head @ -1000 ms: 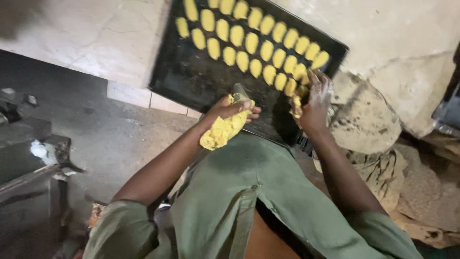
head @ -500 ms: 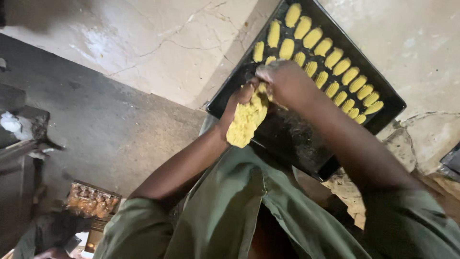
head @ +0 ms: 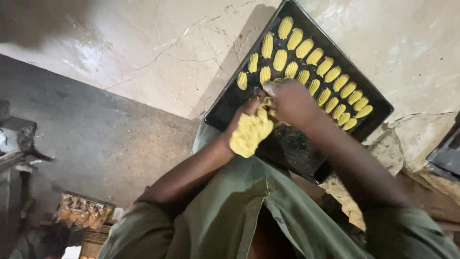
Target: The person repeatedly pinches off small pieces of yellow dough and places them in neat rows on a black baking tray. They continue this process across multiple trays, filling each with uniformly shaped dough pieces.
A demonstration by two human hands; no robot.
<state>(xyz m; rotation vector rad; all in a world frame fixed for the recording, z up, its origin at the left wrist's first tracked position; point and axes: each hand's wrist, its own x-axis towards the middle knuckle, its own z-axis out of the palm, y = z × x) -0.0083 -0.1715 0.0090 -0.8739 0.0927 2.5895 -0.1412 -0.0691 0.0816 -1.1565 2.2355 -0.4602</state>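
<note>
left hand [head: 249, 115] clenched round yellow dough [head: 249, 136] above tray [head: 297, 148]; right hand [head: 290, 98] pinching dough top. likely soft, sticky, tears easily; grip lump underneath, pinch gently.

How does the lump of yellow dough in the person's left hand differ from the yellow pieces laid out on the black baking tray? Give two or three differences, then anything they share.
The dough lump is one big, rough, crumbly mass; the tray pieces are small, ridged ovals.
The lump is gripped in the left hand, with the right hand pinching at its top; the pieces lie untouched in neat rows on the black tray.
Both share the same yellow colour.
</note>
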